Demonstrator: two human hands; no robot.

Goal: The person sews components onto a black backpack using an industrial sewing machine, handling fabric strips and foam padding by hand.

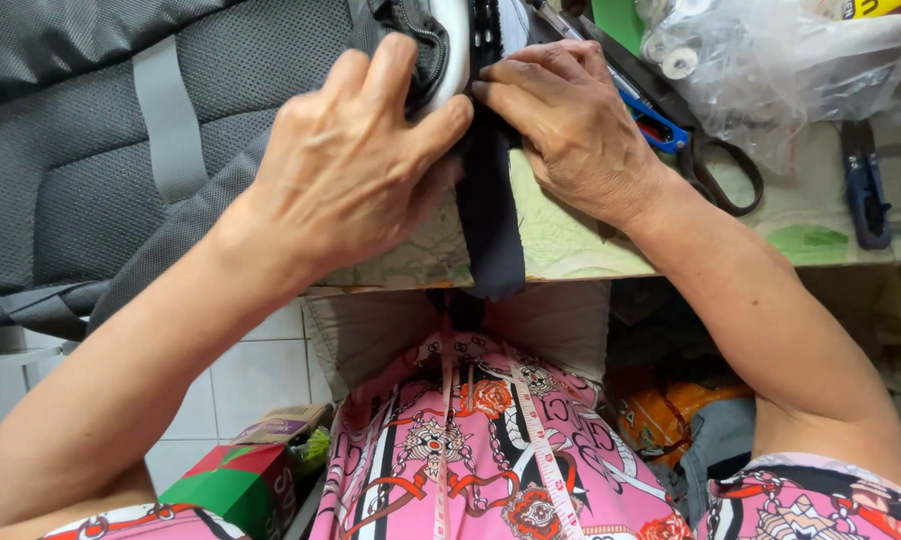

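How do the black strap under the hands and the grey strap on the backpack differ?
The black strap is dark and wide; the grey strap is pale and narrower. The black strap is pinned by the left hand and right hand and hangs loose over the table edge; the grey strap lies untouched, flat against the backpack. Both run roughly top to bottom in the view.

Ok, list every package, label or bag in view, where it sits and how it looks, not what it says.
Red and green carton: lower left, on the floor by the person's knee, boxy, with a brown and purple flap above it.
Clear plastic bag: upper right on the table, crumpled, white spools showing inside.
Yellow package corner: top right edge, mostly cut off.
Orange bag: under the table, right of the lap, crumpled.
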